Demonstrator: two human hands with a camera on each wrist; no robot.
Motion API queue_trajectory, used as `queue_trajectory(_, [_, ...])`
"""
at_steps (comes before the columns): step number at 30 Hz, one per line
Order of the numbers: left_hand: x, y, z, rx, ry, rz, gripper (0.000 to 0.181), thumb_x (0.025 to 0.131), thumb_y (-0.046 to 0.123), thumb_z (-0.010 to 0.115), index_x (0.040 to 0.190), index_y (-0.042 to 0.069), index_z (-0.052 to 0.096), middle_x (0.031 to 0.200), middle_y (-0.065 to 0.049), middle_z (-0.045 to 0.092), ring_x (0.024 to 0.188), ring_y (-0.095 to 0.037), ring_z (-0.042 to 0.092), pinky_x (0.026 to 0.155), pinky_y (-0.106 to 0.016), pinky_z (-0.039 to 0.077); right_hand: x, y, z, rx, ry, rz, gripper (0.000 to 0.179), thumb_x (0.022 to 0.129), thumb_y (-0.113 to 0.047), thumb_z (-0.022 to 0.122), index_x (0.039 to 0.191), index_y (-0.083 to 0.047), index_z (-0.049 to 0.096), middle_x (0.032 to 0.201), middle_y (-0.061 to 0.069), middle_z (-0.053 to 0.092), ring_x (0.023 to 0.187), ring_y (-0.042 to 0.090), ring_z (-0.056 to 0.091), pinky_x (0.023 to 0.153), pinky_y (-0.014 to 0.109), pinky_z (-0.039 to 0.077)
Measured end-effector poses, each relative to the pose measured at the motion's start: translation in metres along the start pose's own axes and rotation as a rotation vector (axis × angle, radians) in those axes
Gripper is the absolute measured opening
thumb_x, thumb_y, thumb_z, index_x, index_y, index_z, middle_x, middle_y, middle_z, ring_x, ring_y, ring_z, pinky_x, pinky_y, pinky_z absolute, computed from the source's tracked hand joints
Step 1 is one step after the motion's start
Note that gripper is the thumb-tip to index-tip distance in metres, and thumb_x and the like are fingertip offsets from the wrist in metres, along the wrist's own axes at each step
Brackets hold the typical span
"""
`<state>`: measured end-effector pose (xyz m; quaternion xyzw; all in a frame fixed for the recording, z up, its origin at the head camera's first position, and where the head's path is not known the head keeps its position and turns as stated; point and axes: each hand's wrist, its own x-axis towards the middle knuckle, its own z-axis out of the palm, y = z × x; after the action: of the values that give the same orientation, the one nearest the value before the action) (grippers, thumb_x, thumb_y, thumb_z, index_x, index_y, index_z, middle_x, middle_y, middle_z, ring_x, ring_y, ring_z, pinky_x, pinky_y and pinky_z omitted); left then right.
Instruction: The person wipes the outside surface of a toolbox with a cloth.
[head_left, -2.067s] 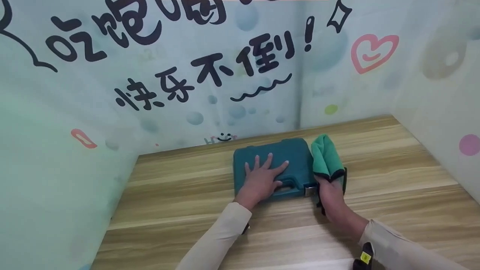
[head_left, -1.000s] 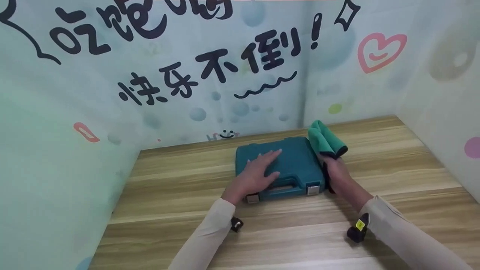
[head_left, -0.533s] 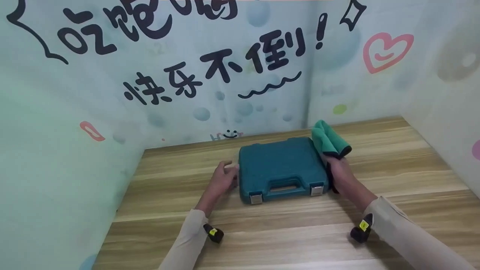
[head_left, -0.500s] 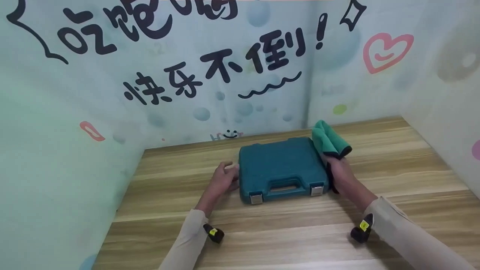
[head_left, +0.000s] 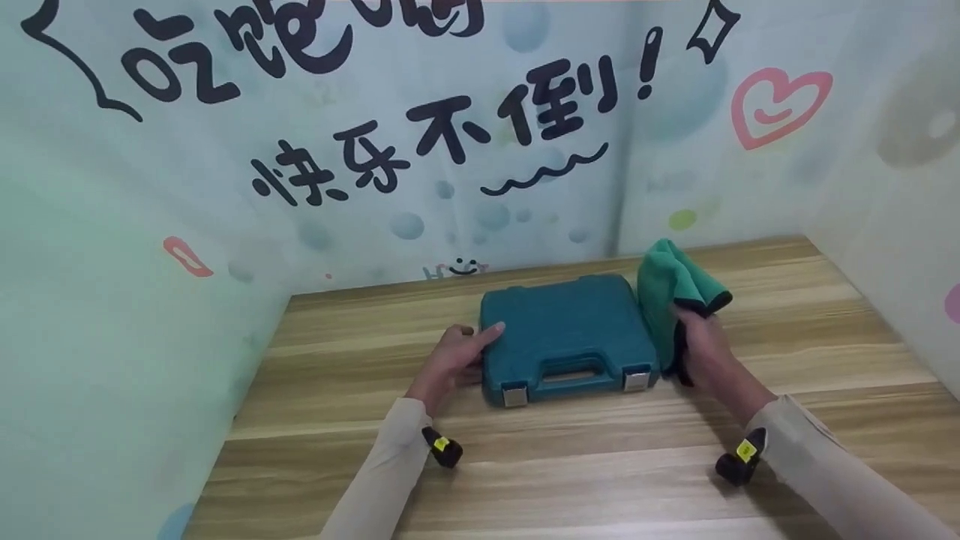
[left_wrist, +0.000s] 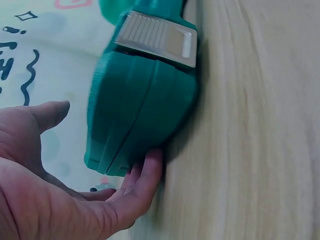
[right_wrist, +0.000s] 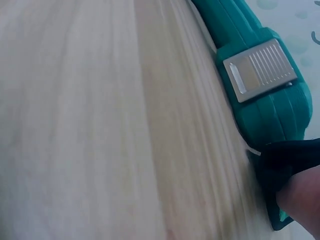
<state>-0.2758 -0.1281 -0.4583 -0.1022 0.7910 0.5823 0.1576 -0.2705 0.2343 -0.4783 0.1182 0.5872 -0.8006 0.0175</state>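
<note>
A teal hard plastic tool case [head_left: 566, 319] lies closed on the wooden table, its handle and two metal latches facing the person. At its left end is my left hand [head_left: 454, 356]. In the left wrist view, the fingertips [left_wrist: 152, 162] of that hand touch the low end of the case [left_wrist: 142, 107], while the thumb stands apart from it. My right hand [head_left: 709, 349] grips a folded green cloth [head_left: 664, 289] with black edging against the right side of the case. The right wrist view catches only part of this hand [right_wrist: 302, 197], beside the cloth's black edge [right_wrist: 287, 152].
The wood-grain table [head_left: 570, 480] runs back to a printed wall sheet [head_left: 360, 247] close behind the case. Sheets also enclose the left and right sides. Small black cameras [head_left: 446, 450] are worn at both wrists.
My left hand has left the top of the case and come round to its left end, thumb now over the edge. My right hand has shifted slightly right with the cloth.
</note>
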Motion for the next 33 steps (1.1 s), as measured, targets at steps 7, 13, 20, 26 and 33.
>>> queue_trajectory(7, [-0.001,0.010,0.014,0.230,-0.004,0.054,0.102,0.083,0.060,0.077,0.145,-0.011,0.039,0.126,-0.019,0.056,0.106,-0.023,0.057,0.096,-0.040,0.048,0.001,-0.003,-0.009,0.031,-0.003,0.025,0.067,0.103,-0.026,0.061,0.154,-0.010,0.020,0.157,0.004,0.023,0.145,0.019,0.020,0.118,0.034,0.014])
queue_trajectory(13, [0.000,0.010,0.015,0.279,0.009,0.057,0.104,0.085,0.055,0.078,0.151,-0.010,0.031,0.141,-0.021,0.048,0.120,-0.025,0.051,0.103,-0.041,0.043,0.002,-0.004,-0.011,0.017,-0.017,0.033,0.069,0.103,-0.027,0.061,0.155,-0.011,0.018,0.159,0.003,0.020,0.146,0.018,0.016,0.119,0.035,0.010])
queue_trajectory(20, [0.002,0.008,0.014,0.230,0.025,0.015,0.080,0.085,0.051,0.080,0.131,-0.008,0.050,0.098,-0.010,0.053,0.087,-0.021,0.054,0.077,-0.035,0.045,0.002,-0.001,-0.012,0.017,-0.024,0.005,0.060,0.104,-0.026,0.061,0.150,-0.014,0.025,0.156,0.002,0.022,0.146,0.019,0.017,0.119,0.036,0.008])
queue_trajectory(26, [0.002,0.007,0.014,0.179,0.036,-0.034,0.080,0.086,0.048,0.081,0.135,-0.006,0.047,0.098,-0.011,0.054,0.089,-0.023,0.059,0.078,-0.037,0.050,0.002,0.000,-0.012,0.030,-0.017,-0.005,0.058,0.103,-0.025,0.061,0.149,-0.014,0.028,0.156,0.002,0.024,0.146,0.019,0.019,0.119,0.035,0.010])
queue_trajectory(33, [-0.001,0.006,0.013,0.124,0.022,0.005,0.078,0.088,0.043,0.080,0.136,-0.007,0.045,0.107,-0.014,0.055,0.093,-0.023,0.059,0.080,-0.035,0.050,0.001,-0.001,-0.012,0.050,-0.007,0.011,0.060,0.103,-0.023,0.061,0.151,-0.013,0.025,0.156,0.002,0.024,0.145,0.017,0.019,0.118,0.033,0.011])
